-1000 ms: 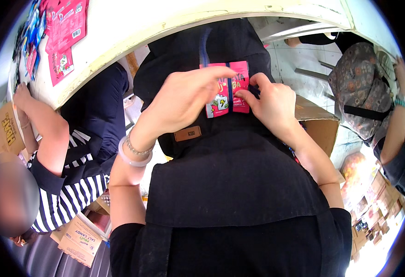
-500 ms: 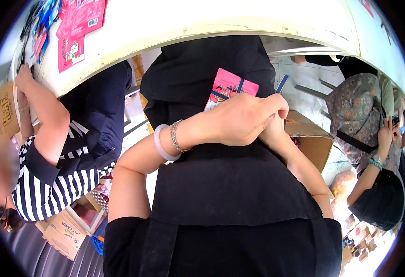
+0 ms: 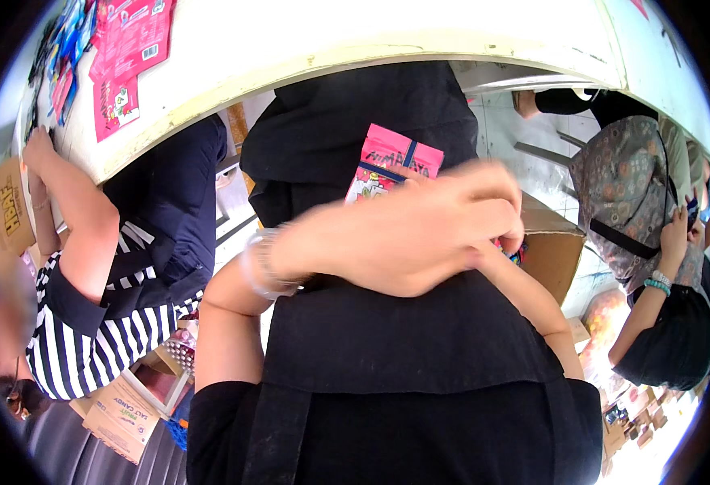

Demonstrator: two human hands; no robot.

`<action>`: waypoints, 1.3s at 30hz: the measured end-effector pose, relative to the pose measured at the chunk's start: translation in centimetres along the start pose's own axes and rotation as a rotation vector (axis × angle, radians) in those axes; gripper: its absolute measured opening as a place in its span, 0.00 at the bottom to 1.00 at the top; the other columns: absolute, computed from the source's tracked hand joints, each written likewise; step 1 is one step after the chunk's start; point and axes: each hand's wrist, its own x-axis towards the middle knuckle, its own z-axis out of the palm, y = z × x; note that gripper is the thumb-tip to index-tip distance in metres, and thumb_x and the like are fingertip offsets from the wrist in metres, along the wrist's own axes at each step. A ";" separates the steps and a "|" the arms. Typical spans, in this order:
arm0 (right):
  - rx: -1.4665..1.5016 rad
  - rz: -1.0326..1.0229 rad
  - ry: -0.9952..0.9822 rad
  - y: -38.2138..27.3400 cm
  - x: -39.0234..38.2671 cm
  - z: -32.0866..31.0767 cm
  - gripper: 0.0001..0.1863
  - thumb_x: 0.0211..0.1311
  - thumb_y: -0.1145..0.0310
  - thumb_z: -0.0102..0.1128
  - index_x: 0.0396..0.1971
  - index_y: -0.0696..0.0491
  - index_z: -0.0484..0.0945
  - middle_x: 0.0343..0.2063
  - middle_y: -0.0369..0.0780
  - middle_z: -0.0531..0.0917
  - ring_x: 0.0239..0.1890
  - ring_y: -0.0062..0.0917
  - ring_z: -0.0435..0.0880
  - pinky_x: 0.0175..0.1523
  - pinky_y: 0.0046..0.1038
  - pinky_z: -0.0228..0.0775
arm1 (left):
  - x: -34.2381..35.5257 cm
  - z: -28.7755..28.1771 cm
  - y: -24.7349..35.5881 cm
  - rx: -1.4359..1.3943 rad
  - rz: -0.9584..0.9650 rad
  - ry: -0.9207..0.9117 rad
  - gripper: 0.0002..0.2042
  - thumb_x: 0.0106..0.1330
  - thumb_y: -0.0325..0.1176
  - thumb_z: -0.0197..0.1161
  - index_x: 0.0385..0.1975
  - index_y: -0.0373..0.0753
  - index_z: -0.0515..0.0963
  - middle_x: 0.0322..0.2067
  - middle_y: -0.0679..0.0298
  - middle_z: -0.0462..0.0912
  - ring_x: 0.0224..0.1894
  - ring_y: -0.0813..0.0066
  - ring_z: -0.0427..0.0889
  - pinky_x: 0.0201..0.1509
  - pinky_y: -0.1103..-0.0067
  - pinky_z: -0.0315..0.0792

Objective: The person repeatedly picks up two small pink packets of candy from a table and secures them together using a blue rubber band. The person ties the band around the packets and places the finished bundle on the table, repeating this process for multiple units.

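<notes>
A pink packet (image 3: 425, 158) with a dark blue ribbon (image 3: 409, 152) crossed around it is held over my lap, tilted. My left hand (image 3: 436, 234), with bracelets at the wrist, reaches across in front of it, blurred by motion. Its fingers are curled in at the right, and whatever they hold is hidden. Behind it, most of my right hand (image 3: 406, 174) is covered; a bit of finger shows against the packet, closed on it. The right forearm comes up from the lower right.
More pink packets (image 3: 133, 44) and blue ribbons (image 3: 72, 44) lie on the white table (image 3: 331, 28) ahead. A person in stripes (image 3: 100, 347) works at my left, another person (image 3: 666, 331) at my right. An opened cardboard box (image 3: 553, 263) stands beside my lap; another carton (image 3: 120, 412) is lower left.
My left hand has moved down and right and now covers more of the right hand. The loose ribbon end seen at the right is out of sight. The packet has shifted slightly left.
</notes>
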 end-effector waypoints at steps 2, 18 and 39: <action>-0.014 0.014 0.030 -0.8 0.6 -0.1 0.08 0.53 0.74 0.61 0.35 0.52 0.82 0.16 0.37 0.76 0.21 0.30 0.79 0.29 0.29 0.69 | -0.9 -4.7 1.1 0.363 0.026 0.137 0.09 0.52 0.20 0.61 0.34 0.37 0.79 0.47 0.55 0.72 0.44 0.64 0.75 0.51 0.73 0.68; 0.293 -0.019 0.188 -1.5 1.8 -2.4 0.16 0.45 0.85 0.50 0.37 0.58 0.76 0.21 0.43 0.79 0.23 0.36 0.81 0.30 0.31 0.73 | -6.1 0.9 -5.4 0.445 -0.324 0.380 0.07 0.52 0.27 0.68 0.28 0.35 0.77 0.26 0.61 0.80 0.31 0.66 0.80 0.36 0.75 0.73; -0.001 -0.308 -0.112 -3.5 2.9 -5.9 0.29 0.42 0.76 0.63 0.51 0.59 0.72 0.23 0.40 0.78 0.26 0.31 0.79 0.29 0.29 0.72 | -4.2 4.8 -8.2 0.517 -0.205 0.516 0.09 0.48 0.28 0.66 0.31 0.41 0.82 0.31 0.65 0.81 0.34 0.66 0.81 0.36 0.76 0.75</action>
